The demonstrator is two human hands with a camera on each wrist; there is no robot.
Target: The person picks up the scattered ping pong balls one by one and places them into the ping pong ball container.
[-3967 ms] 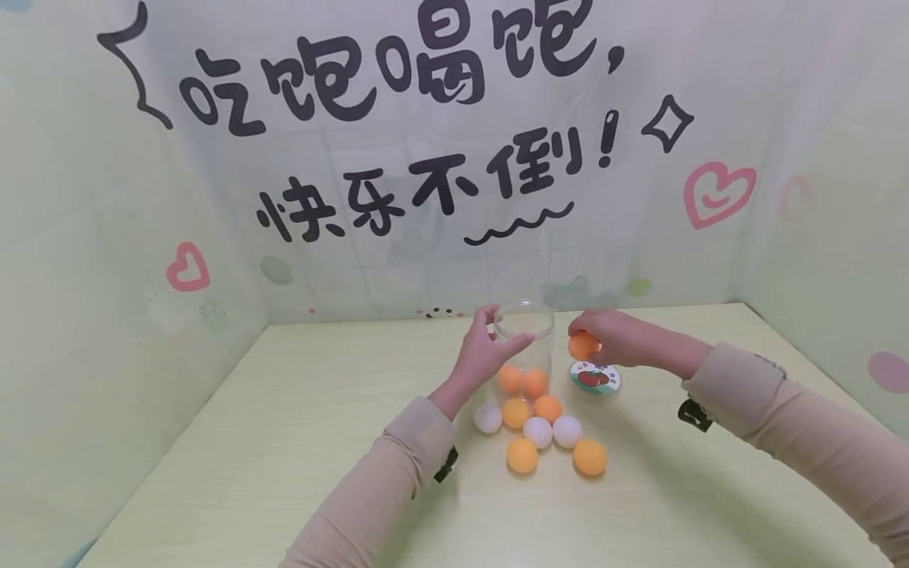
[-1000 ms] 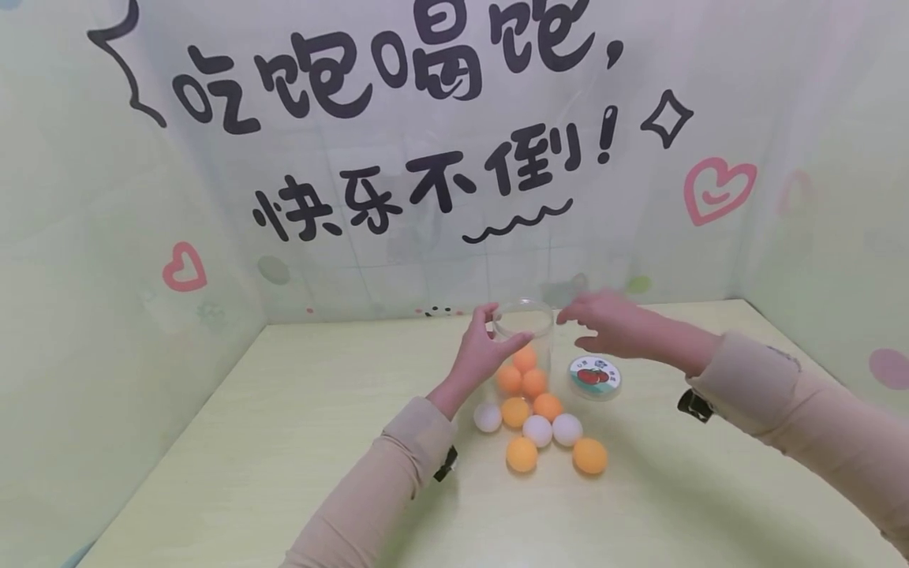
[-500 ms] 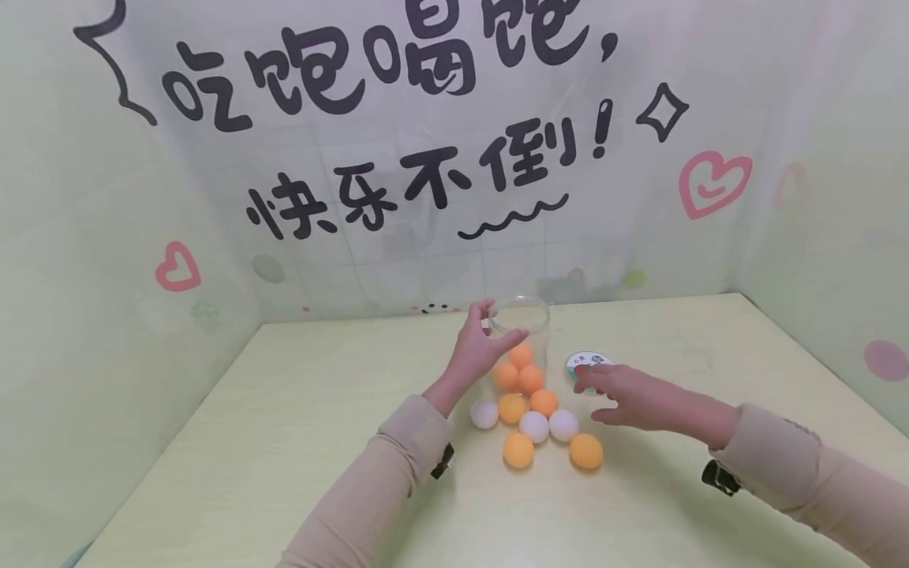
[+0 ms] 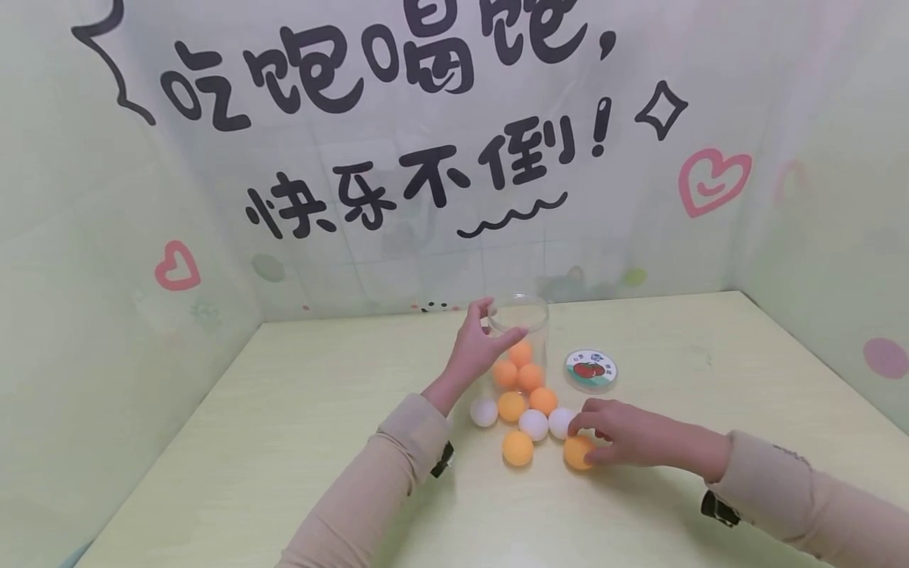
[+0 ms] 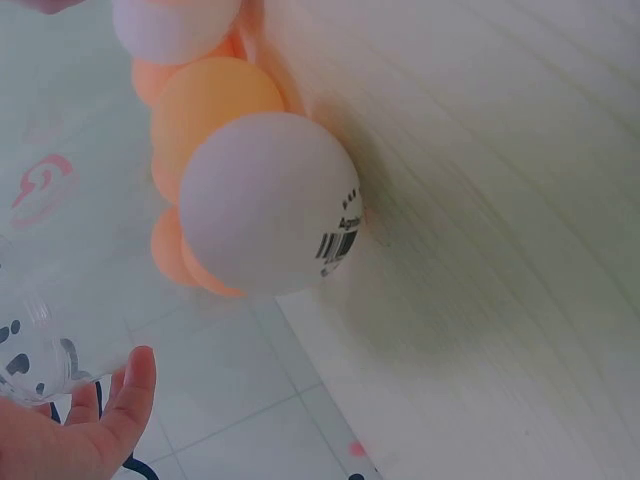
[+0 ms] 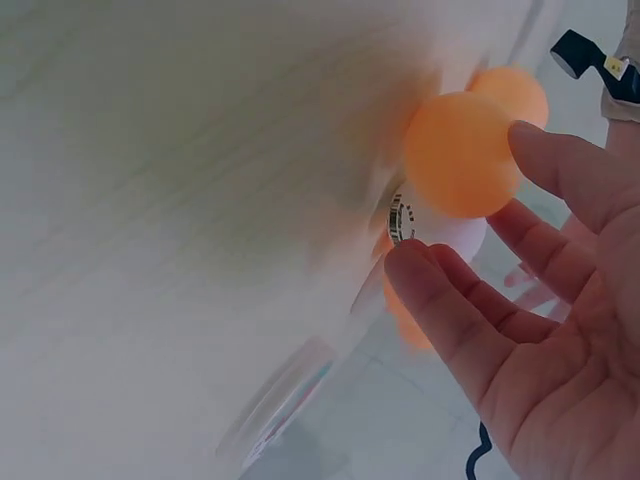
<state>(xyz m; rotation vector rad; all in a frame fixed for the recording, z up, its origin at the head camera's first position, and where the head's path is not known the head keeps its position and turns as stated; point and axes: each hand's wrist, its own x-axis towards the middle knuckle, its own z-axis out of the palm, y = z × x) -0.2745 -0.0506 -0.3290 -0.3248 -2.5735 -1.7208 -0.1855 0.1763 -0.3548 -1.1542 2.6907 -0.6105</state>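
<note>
My left hand (image 4: 480, 339) holds a clear plastic jar (image 4: 537, 341) near its rim, thumb in front and fingers behind. Three orange table tennis balls (image 4: 530, 377) show inside the upright jar. Over on the right, my right hand (image 4: 632, 434) is at a yellow-orange table tennis ball (image 4: 578, 453) on the table. In the right wrist view the thumb meets that ball (image 6: 462, 155), while the forefinger (image 6: 440, 300) stands apart below it. Just behind is a white ball (image 4: 560, 423). More white and orange balls lie before the jar, including a printed white one (image 5: 265, 205).
A round lid (image 4: 592, 370) with a red fruit picture lies right of the jar. Another yellow-orange ball (image 4: 518, 448) sits at the front of the group. Printed wall sheets (image 4: 398, 268) stand behind and beside the pale wooden table (image 4: 312, 410).
An orange ball that was in my right hand is now in the jar on top of two others. My right hand has come down and forward to the yellow-orange ball. The left stays at the jar.
</note>
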